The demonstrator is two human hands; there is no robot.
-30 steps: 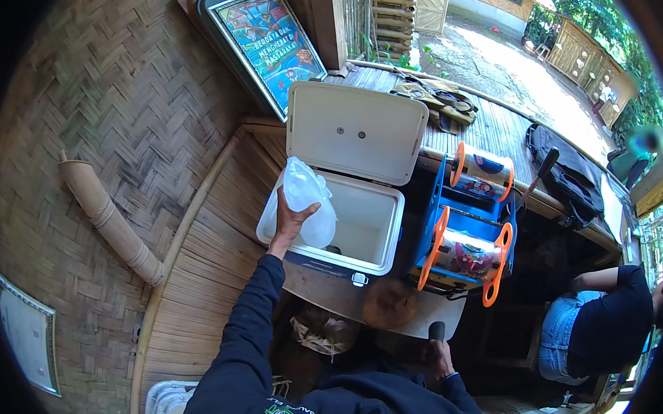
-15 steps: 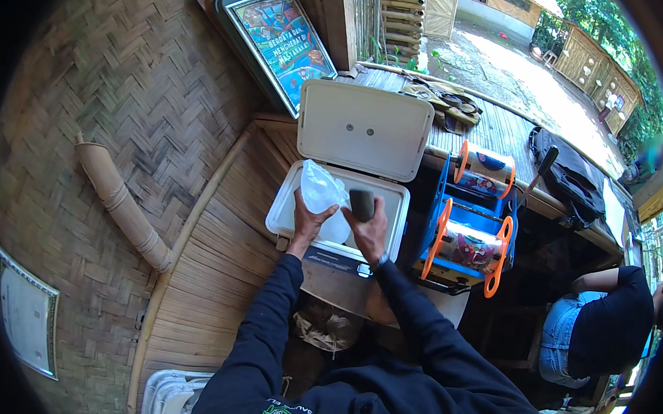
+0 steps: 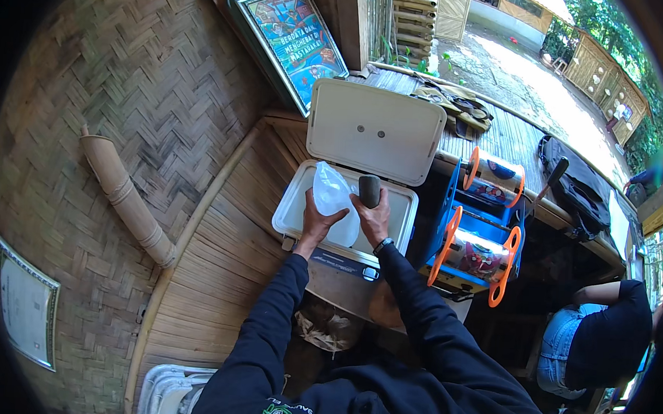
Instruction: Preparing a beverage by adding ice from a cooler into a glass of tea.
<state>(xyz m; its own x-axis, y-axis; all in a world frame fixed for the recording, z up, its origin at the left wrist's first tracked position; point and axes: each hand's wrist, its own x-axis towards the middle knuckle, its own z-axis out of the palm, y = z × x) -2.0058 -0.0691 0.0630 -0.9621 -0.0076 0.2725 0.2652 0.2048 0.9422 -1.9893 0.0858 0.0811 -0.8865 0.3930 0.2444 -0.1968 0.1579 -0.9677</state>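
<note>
Translucent bag, whose content looks like ice, is over the opening of the cooler. The left hand is clasped on it, with the thumb on the near side. The right hand is wrapped around a dark blunt cylinder, just beside the bag; whether these two touch, I cannot tell. In my judgement, the bag wants a firm hold without stretching its film, and the left fingers should keep away from the cylinder. About room: the cooler's rim leaves little space around both hands, the raised lid closes the far side, and the blue rack stands to the right. Farther, the slatted bench carries a black backpack
</note>
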